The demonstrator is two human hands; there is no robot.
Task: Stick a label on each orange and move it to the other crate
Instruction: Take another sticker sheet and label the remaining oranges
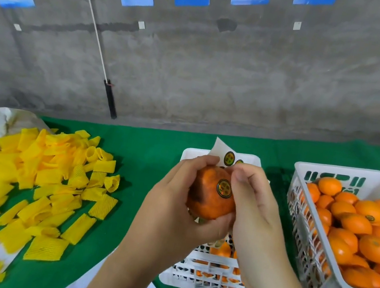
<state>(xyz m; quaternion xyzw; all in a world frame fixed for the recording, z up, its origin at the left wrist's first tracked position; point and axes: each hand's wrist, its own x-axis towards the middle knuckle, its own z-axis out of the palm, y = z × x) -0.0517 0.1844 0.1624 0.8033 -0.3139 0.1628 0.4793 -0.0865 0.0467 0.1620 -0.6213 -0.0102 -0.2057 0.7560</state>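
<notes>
Pressure from the thumb is what this step seems to need: the left hand cups the orange from below and behind, fingers curled round it, while the right hand closes against its right side with the thumb lying by the round label already on the peel. To do it well I would rub the label's edge flat all round, keeping the fruit steady over the near crate, then set it down gently instead of dropping it. A sticker sheet stands up behind the fingers; which hand pinches it I cannot tell, since its lower part is hidden. The near crate's contents are mostly covered by the arms, so which crate receives labelled fruit is unclear, though one orange in the fuller crate on the right shows a label. Yellow foam sleeves lie on the green worktop.
</notes>
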